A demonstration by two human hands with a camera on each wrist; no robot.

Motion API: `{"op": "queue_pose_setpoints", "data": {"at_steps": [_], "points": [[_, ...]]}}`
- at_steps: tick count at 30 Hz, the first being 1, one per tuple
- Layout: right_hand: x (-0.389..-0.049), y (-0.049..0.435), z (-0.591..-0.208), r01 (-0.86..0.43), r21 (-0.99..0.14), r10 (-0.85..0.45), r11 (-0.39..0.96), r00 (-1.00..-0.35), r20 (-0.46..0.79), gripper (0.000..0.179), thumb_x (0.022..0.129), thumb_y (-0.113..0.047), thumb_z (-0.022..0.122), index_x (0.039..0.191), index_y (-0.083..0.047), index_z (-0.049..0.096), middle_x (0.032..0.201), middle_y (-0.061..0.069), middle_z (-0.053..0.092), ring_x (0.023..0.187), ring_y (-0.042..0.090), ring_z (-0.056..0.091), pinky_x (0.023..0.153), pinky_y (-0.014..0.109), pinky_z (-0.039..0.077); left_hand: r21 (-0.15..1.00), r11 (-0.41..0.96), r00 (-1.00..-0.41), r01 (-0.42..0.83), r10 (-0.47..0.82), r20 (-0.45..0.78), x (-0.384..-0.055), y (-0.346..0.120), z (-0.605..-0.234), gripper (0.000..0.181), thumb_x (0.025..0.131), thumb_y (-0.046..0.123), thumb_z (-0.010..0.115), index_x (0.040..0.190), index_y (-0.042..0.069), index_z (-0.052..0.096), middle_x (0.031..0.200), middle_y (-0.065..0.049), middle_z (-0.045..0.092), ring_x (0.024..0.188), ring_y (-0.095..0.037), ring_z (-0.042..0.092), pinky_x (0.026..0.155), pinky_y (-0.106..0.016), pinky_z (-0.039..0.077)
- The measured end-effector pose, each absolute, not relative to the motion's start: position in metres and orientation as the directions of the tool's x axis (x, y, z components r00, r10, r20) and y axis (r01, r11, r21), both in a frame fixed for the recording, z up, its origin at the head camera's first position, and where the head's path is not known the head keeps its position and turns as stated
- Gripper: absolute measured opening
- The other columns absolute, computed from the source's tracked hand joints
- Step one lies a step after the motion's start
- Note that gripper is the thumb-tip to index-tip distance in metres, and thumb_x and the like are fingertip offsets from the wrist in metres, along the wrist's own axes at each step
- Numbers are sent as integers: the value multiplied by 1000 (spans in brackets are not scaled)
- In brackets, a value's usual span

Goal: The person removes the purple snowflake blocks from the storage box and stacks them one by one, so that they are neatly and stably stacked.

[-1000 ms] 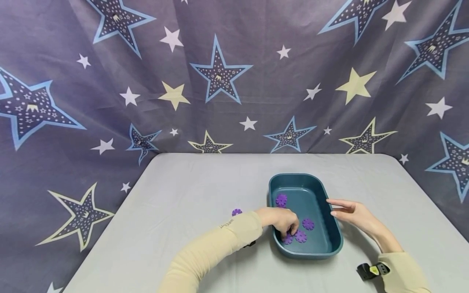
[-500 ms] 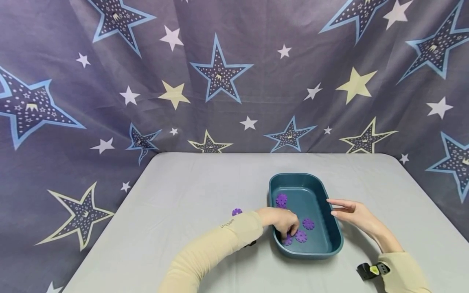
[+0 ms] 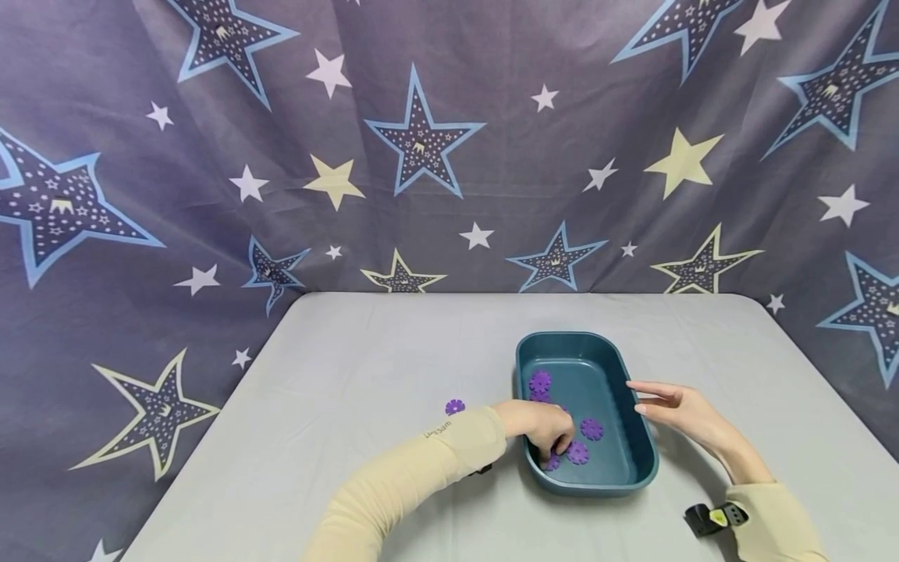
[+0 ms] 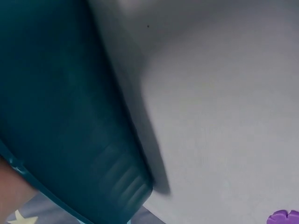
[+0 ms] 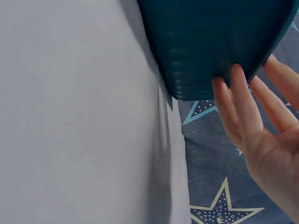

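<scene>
My left hand (image 3: 548, 426) reaches over the near left part of a teal tub (image 3: 642, 460). Its fingers curl down, and thumb and fingertips pinch at a purple notched building disc (image 3: 552, 462) on the tub floor, partly covered by the hand. Beside it lies another disc (image 3: 578, 453); one more (image 3: 592, 429) is farther right. Two discs (image 3: 540, 381) overlap by the far left wall, and a bit of purple shows behind the knuckles. My right hand (image 3: 684, 414) has its fingers extended, their tips touching the tub's outer right side, also seen in the right wrist view.
A loose purple disc (image 3: 455, 407) lies on the white table (image 3: 379, 351), left of the tub and just beyond the left sleeve (image 3: 421, 460). Behind the table hangs a grey curtain (image 3: 492, 156) with stars. The right wrist carries a small black camera (image 3: 705, 519).
Both hands stay nearly in place. The left hand has shifted very slightly; it covers more of the disc under its fingertips, and a bit of purple now shows behind it.
</scene>
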State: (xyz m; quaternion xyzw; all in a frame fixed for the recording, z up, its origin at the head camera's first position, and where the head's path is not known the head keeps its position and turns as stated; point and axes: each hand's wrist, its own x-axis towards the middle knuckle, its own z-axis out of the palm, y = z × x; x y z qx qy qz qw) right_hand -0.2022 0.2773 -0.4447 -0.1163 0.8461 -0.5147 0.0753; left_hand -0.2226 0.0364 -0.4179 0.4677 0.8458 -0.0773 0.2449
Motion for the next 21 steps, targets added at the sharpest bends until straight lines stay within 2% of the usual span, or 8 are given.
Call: {"op": "queue_pose_setpoints", "data": {"at_steps": [10, 15, 21], "points": [[-202, 277, -446, -129, -884, -272, 449, -962, 2, 49, 81, -25, 63, 122, -1, 51, 119, 13, 54, 92, -2, 56, 75, 16, 45, 127, 564, -445, 816, 753, -485, -223, 38, -419, 25, 67, 12, 76, 88, 15, 61, 83, 11, 55, 76, -1, 49, 63, -8, 38], [-202, 277, -446, -129, -881, -272, 455, -962, 1, 49, 81, -25, 63, 122, -1, 51, 119, 14, 54, 92, -2, 56, 75, 16, 44, 143, 563, -444, 814, 762, -471, -223, 38, -419, 26, 66, 10, 77, 87, 13, 62, 81, 10, 56, 74, -1, 49, 62, -8, 38], [-202, 277, -445, -133, -883, -278, 451, -961, 3, 49, 82, -25, 62, 122, 0, 51, 118, 9, 55, 92, -2, 56, 75, 16, 44, 180, 582, -454, 793, 761, -463, -224, 37, -418, 24, 67, 5, 75, 83, 13, 60, 78, 8, 53, 73, -2, 48, 60, -9, 39]]}}
